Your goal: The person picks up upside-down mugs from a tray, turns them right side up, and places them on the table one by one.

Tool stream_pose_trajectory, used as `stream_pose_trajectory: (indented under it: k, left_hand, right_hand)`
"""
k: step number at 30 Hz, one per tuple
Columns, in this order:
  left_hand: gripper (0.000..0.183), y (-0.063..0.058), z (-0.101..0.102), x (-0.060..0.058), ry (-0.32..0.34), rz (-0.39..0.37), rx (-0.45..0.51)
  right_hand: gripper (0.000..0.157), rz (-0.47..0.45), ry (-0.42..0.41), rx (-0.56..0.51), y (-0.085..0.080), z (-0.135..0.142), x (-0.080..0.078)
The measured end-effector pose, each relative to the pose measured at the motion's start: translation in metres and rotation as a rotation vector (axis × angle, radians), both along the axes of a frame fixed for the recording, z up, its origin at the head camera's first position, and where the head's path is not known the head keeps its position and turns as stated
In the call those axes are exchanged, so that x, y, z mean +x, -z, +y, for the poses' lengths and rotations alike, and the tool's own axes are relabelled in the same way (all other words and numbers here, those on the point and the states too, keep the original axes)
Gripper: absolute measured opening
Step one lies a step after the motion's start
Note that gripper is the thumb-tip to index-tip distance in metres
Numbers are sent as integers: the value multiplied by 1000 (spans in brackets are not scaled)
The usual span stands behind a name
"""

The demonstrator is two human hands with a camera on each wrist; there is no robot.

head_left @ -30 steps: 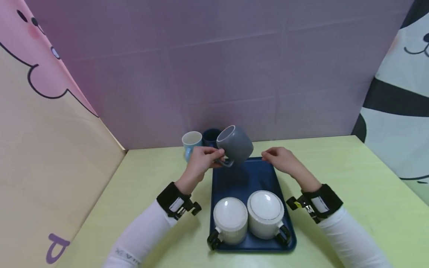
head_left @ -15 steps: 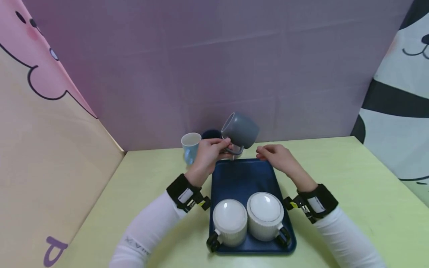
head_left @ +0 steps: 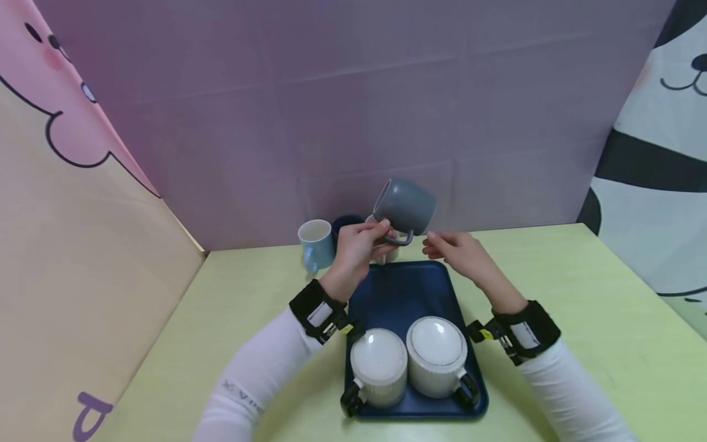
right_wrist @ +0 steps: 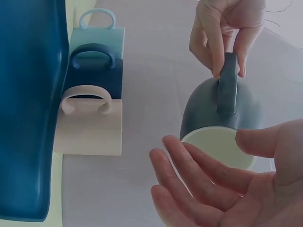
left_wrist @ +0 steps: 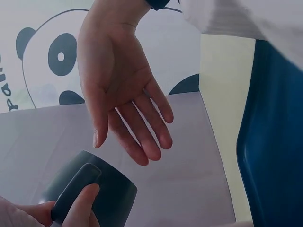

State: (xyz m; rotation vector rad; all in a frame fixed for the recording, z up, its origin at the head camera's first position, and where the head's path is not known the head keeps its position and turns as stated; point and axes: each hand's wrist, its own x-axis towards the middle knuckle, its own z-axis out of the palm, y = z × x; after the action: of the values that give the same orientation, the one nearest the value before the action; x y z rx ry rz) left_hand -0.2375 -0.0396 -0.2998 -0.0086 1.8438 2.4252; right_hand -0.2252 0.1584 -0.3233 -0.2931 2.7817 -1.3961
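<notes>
A: Widest first: what lies under your hands?

B: Your yellow-green worktop [head_left: 596,294]. On it, below your left hand [head_left: 355,248] and right hand [head_left: 463,258] and reaching back towards you, is the dark blue rectangular tray [head_left: 409,288]. Its near end carries two cream ribbed mugs with black handles [head_left: 437,359].

A: And beyond your left hand?

B: A row: light blue mug [right_wrist: 99,41], navy blue mug [right_wrist: 97,78], beige mug [right_wrist: 90,130]. That hand mostly hides the beige one in the head view.

A: Where's the mug you're holding?

B: The smooth grey-blue mug [head_left: 409,205] is in the air, just above and to the right of your left hand, which pinches its curved handle [right_wrist: 228,90] between thumb and fingers.

A: Which way does its long axis run?

B: Aslant: mouth over your left hand and tipped slightly up, base lower and towards your right hand.

A: Which hand is nearer the body?

B: Your left has the handle; your right is nearer the base, fingers outstretched, holding nothing. The left wrist view shows a gap there. I'd judge that short gap matters most.
</notes>
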Motion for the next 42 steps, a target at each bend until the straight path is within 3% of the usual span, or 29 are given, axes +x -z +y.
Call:
stream_pose_trajectory:
  k: [15, 25, 35, 42]
  left_hand:
    - [19, -2, 24, 3, -25, -25, 122]
    - [22, -1, 33, 5, -17, -54, 158]
    - [22, -3, 35, 5, 13, -67, 124]
    - [23, -5, 38, 4, -5, -16, 10]
  right_hand:
    - [65, -20, -10, -66, -6, -5, -3]
    - [61, -15, 22, -204, -7, -7, -3]
    - [57, -28, 44, -369, -7, -2, -3]
    - [57, -16, 55, -456, -6, 1, -4]
